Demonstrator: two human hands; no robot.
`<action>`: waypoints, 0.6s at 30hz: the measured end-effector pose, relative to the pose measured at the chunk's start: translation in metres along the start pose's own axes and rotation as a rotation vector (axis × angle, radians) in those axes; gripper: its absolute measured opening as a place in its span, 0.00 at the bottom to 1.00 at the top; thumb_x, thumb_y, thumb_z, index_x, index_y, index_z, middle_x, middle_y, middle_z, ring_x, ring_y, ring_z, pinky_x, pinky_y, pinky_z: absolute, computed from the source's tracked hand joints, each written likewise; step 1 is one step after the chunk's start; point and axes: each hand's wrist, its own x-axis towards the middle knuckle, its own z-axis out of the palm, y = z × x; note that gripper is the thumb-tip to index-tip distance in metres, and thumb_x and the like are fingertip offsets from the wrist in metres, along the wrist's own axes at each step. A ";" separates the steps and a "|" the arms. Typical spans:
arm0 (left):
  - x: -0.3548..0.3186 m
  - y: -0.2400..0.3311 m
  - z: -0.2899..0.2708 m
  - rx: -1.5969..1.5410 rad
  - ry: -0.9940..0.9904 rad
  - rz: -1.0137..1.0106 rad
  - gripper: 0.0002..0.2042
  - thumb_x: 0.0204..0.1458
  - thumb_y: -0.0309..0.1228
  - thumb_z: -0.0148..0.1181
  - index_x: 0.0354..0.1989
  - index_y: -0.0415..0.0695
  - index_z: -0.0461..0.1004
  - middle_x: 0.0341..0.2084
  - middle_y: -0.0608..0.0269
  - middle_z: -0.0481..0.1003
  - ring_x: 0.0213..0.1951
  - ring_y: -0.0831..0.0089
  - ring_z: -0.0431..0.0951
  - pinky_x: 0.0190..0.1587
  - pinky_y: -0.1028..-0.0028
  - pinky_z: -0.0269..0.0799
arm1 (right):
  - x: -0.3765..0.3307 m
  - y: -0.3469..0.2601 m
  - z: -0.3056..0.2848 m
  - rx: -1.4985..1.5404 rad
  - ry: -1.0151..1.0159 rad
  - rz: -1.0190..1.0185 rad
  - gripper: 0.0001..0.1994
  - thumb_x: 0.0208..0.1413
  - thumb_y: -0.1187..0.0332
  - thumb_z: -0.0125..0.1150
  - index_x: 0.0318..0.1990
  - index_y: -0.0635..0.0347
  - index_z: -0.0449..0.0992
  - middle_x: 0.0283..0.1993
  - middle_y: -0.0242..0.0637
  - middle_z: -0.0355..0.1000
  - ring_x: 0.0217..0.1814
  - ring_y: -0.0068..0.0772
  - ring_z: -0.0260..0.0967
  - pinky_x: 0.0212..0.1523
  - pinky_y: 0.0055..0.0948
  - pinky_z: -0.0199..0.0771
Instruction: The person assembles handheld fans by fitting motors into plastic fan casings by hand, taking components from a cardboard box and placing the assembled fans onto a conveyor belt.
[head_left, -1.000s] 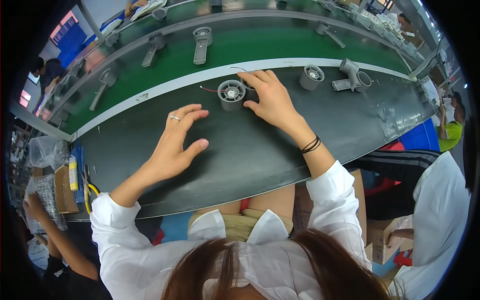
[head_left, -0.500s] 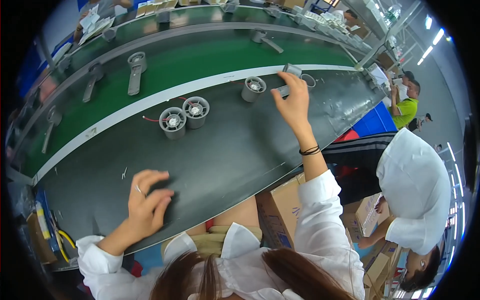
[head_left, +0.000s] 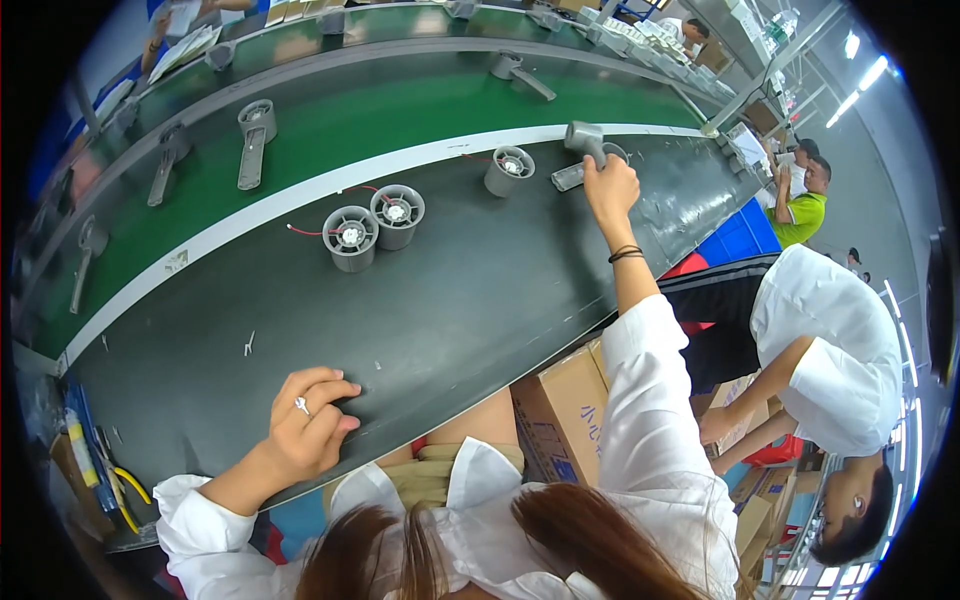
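Observation:
My right hand [head_left: 612, 195] is closed around the handle end of a grey plastic housing with a round head [head_left: 582, 137], at the far right of the dark work surface [head_left: 450, 290]. Beside it lie a flat grey handle piece [head_left: 567, 178] and a grey ring-shaped part [head_left: 616, 151], partly behind my fingers. My left hand [head_left: 308, 425] hovers by the near edge, fingers loosely curled and apart, holding nothing. Three grey cylinders with fan-like spoked centres and red wires stand beyond my hands: one [head_left: 510, 171] nearest my right hand, two [head_left: 350, 239] [head_left: 398, 217] side by side.
A green conveyor belt [head_left: 330, 150] runs behind a white strip, carrying several grey handled housings [head_left: 255, 145]. Yellow-handled pliers [head_left: 130, 490] lie at the left edge. Cardboard boxes [head_left: 565, 415], a blue bin [head_left: 740, 240] and a bending person in white [head_left: 825, 340] are on the right.
My right hand has gone from open above the parts to closed on the grey housing, whose handle has swung toward me. My left hand has shifted slightly right and nearer.

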 end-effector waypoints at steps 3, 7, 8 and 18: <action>-0.004 0.002 -0.007 0.003 0.030 -0.034 0.06 0.37 0.21 0.60 0.19 0.37 0.67 0.31 0.52 0.75 0.37 0.54 0.74 0.37 0.65 0.72 | -0.016 -0.017 -0.034 -0.019 0.197 -0.151 0.17 0.49 0.56 0.62 0.21 0.59 0.70 0.23 0.43 0.72 0.27 0.50 0.73 0.23 0.43 0.69; -0.011 -0.003 -0.007 -0.161 -0.024 -0.128 0.06 0.46 0.25 0.59 0.30 0.35 0.72 0.33 0.52 0.75 0.38 0.53 0.74 0.40 0.64 0.72 | -0.059 -0.058 -0.101 0.046 0.486 -0.703 0.13 0.45 0.64 0.64 0.19 0.56 0.65 0.21 0.37 0.68 0.17 0.39 0.63 0.16 0.32 0.60; -0.011 -0.002 -0.006 -0.163 -0.032 -0.139 0.06 0.46 0.25 0.59 0.30 0.35 0.72 0.33 0.52 0.75 0.38 0.53 0.74 0.40 0.64 0.72 | -0.076 -0.071 -0.112 0.114 0.497 -0.870 0.12 0.42 0.66 0.64 0.19 0.57 0.65 0.22 0.39 0.67 0.16 0.36 0.61 0.16 0.31 0.58; 0.007 0.017 0.025 -1.420 -0.039 -1.029 0.31 0.53 0.36 0.61 0.60 0.35 0.54 0.44 0.57 0.71 0.46 0.72 0.72 0.50 0.72 0.68 | -0.197 -0.135 -0.138 0.843 0.331 -1.773 0.08 0.49 0.69 0.55 0.26 0.66 0.72 0.30 0.44 0.71 0.26 0.29 0.68 0.28 0.25 0.68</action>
